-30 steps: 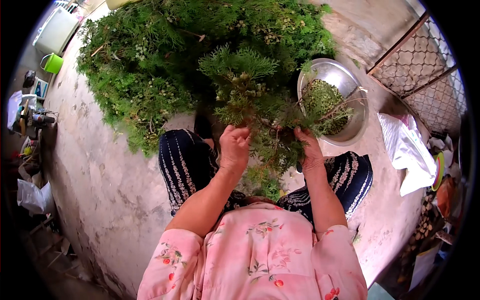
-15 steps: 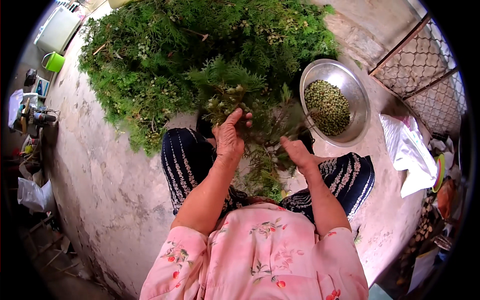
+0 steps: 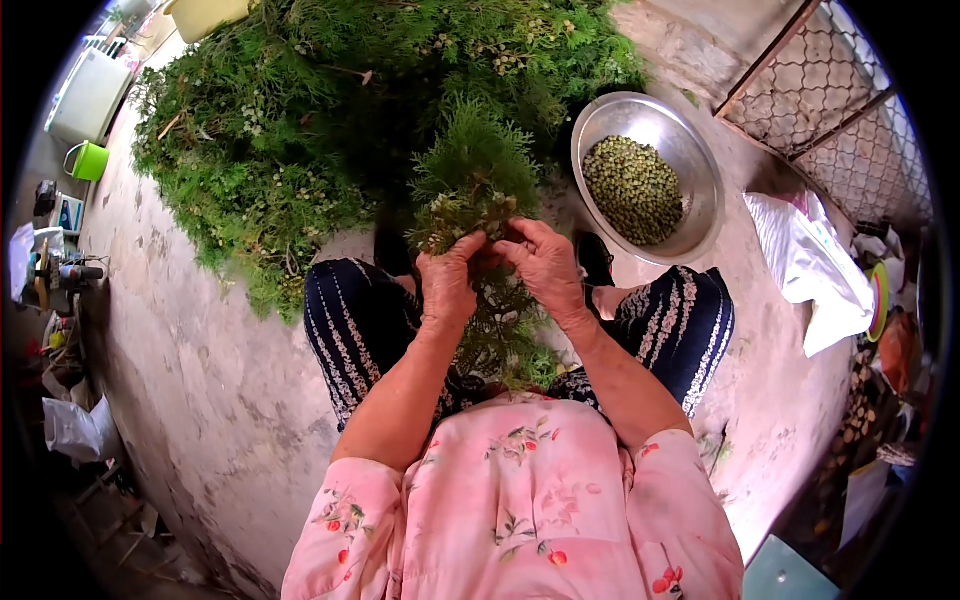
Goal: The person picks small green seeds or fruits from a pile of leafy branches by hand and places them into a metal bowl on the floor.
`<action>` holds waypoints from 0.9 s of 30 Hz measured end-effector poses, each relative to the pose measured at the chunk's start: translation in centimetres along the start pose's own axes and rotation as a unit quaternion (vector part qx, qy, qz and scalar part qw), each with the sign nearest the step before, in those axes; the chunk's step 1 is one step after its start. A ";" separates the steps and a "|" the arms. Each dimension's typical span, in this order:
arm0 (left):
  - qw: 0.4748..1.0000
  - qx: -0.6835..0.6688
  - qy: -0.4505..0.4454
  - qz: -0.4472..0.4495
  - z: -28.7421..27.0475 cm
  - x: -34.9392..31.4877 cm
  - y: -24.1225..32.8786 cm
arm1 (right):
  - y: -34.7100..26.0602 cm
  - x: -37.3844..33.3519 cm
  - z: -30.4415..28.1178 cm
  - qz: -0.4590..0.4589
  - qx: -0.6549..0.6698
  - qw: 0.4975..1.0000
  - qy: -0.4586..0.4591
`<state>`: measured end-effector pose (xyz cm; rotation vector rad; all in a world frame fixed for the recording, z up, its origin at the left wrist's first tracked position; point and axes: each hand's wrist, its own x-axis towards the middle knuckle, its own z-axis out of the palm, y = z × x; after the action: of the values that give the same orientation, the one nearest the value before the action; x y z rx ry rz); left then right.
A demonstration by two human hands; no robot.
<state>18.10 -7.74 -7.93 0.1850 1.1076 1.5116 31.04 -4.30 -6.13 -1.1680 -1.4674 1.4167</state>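
Observation:
Between my knees, my left hand (image 3: 449, 285) is closed around a leafy evergreen branch (image 3: 468, 165) that bears small pale-green cones. My right hand (image 3: 541, 262) is beside it, fingers pinched at the cone-bearing lower part of the same branch. Whether a single cone is between those fingertips is hidden. Beyond the hands spreads a big heap of cut evergreen branches (image 3: 270, 130). To the right stands a shiny metal basin (image 3: 697, 215), partly filled with small round green cones (image 3: 635, 190). More green sprigs (image 3: 505, 345) lie below my hands, near my lap.
A white sack (image 3: 805, 260) lies on the concrete floor (image 3: 190, 400) right of the basin. A wire-mesh gate (image 3: 790, 90) rises behind it at the far right. Along the left wall are a green bucket (image 3: 89, 161), a white bag (image 3: 80, 428) and assorted clutter.
My right hand has moved from near the basin side, leftward and up, to the branch beside my left hand. A blurred sprig near it is no longer there. The view has shifted slightly.

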 end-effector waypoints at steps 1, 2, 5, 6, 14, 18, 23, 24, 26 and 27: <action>0.999 0.009 0.050 0.003 0.4 -0.2 -0.3 | 0.5 0.1 0.2 -0.015 -0.048 0.999 0.015; 0.995 0.017 0.099 0.007 0.7 -0.4 -0.5 | 0.9 0.2 0.3 -0.031 -0.097 0.994 0.030; 0.996 -0.008 0.085 -0.021 0.1 -0.3 -1.0 | 0.8 0.1 0.5 -0.032 -0.086 0.995 0.036; 0.996 -0.008 0.086 -0.020 -0.1 -0.3 -0.9 | 0.6 0.2 0.5 -0.062 -0.094 0.993 0.044; 0.998 0.053 0.025 0.038 0.5 -1.2 -0.3 | -0.5 0.7 -0.6 0.074 0.061 0.994 -0.045; 0.997 0.057 0.007 0.042 1.4 -1.4 0.4 | -0.1 0.8 -0.8 0.130 0.136 0.980 -0.067; 0.994 0.071 -0.027 0.077 1.4 -1.2 0.2 | -0.9 0.5 0.1 0.119 0.143 0.982 -0.032; 0.994 0.071 -0.026 0.078 1.2 -1.2 0.1 | -0.9 0.5 0.0 0.146 0.137 0.979 -0.028; 0.995 0.064 -0.031 0.074 1.2 -1.3 -0.1 | -0.7 0.7 -0.5 0.150 0.120 0.981 -0.035; 0.995 0.064 -0.031 0.073 1.0 -1.1 -0.4 | -0.6 0.7 -0.6 0.153 0.104 0.982 -0.043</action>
<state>19.33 -8.15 -7.17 0.4064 1.1617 1.5532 31.38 -3.42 -5.49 -1.2486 -1.1956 1.8037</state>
